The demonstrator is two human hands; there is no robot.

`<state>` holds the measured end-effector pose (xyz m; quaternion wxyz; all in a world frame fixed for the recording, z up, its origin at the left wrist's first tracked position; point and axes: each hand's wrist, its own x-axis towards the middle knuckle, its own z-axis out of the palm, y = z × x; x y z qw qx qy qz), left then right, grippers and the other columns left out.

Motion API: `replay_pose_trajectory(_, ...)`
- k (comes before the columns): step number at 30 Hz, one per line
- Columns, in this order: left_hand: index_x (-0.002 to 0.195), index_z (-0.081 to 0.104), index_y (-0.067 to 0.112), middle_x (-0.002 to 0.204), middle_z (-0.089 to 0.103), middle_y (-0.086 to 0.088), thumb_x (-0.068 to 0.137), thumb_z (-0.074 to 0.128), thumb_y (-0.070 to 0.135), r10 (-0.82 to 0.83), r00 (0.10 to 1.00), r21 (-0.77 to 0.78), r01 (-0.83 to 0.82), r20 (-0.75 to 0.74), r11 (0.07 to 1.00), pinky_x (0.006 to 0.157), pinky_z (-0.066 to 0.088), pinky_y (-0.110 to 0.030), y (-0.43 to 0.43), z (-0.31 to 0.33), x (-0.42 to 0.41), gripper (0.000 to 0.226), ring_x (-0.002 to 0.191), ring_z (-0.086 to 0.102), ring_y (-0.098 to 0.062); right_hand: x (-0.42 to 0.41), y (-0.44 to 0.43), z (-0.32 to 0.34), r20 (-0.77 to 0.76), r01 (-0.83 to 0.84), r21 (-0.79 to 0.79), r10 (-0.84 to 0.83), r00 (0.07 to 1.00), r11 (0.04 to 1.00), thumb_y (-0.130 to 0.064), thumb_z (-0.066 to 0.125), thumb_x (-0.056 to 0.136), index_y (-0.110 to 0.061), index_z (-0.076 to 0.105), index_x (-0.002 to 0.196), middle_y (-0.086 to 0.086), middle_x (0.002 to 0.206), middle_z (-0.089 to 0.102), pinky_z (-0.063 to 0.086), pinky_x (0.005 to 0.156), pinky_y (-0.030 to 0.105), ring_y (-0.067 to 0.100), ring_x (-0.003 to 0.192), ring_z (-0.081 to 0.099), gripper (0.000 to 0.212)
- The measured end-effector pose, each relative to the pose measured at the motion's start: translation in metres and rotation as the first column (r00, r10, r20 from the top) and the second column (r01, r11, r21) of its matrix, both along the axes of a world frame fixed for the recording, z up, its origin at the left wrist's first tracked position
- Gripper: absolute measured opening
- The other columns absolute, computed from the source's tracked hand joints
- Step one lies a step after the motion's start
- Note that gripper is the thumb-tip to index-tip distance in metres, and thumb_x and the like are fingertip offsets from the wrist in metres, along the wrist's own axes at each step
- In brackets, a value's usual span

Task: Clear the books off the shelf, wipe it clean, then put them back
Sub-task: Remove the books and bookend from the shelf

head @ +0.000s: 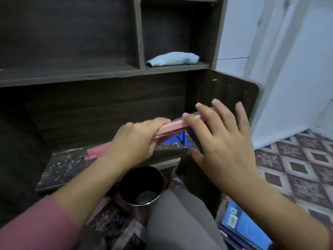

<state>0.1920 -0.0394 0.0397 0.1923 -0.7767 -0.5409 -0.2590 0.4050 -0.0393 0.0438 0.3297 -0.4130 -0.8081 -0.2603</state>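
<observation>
My left hand (137, 139) clamps the pink book (178, 124); my right hand (221, 141), fingers spread, steadies its end. I should hold it level above the blue book (175, 141).

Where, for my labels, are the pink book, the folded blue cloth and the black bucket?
pink book (175, 125), head view, its exposed spine.
folded blue cloth (173, 59), head view, its middle.
black bucket (137, 181), head view, its inner wall.
</observation>
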Motion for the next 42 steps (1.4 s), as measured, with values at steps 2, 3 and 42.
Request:
replay_pose_trajectory(2, 0.120, 0.053, 0.032, 0.101, 0.071, 0.002, 0.077, 0.032, 0.041, -0.110, 0.983, -0.041, 0.105, -0.148, 0.994, 0.063, 0.055, -0.042, -0.005, 0.021, 0.035, 0.049, 0.079, 0.069, -0.032, 0.018, -0.010, 0.003, 0.064, 0.142, 0.004, -0.142, 0.988, 0.990, -0.019, 0.078, 0.069, -0.013, 0.064, 0.115, 0.013, 0.121, 0.063, 0.024, 0.112, 0.057, 0.036, 0.126, 0.050, 0.048)
replay_pose_trajectory(3, 0.118, 0.054, 0.029, 0.097, 0.071, 0.001, 0.079, 0.034, 0.038, -0.146, 0.962, -0.058, 0.136, -0.230, 0.989, 0.062, 0.054, -0.041, -0.007, 0.030, 0.053, 0.045, 0.078, 0.068, -0.033, 0.028, -0.012, 0.004, 0.072, 0.178, 0.009, -0.178, 0.981, 0.984, -0.018, 0.077, 0.070, -0.012, 0.065, 0.103, 0.012, 0.107, 0.067, 0.031, 0.106, 0.053, 0.034, 0.115, 0.058, 0.036)
replay_pose_trajectory(42, 0.118, 0.053, 0.002, 0.096, 0.064, -0.017, 0.082, 0.038, 0.003, -0.556, 0.665, -0.315, 0.459, -0.498, 0.831, 0.058, 0.056, -0.042, 0.083, -0.235, 0.262, 0.039, 0.073, 0.063, -0.035, 0.280, -0.054, -0.291, 0.064, 0.543, -0.432, -0.576, 0.815, 0.721, -0.011, 0.043, 0.085, -0.021, 0.065, 0.126, 0.002, 0.125, 0.066, 0.052, 0.088, 0.042, 0.028, 0.111, 0.065, 0.048)
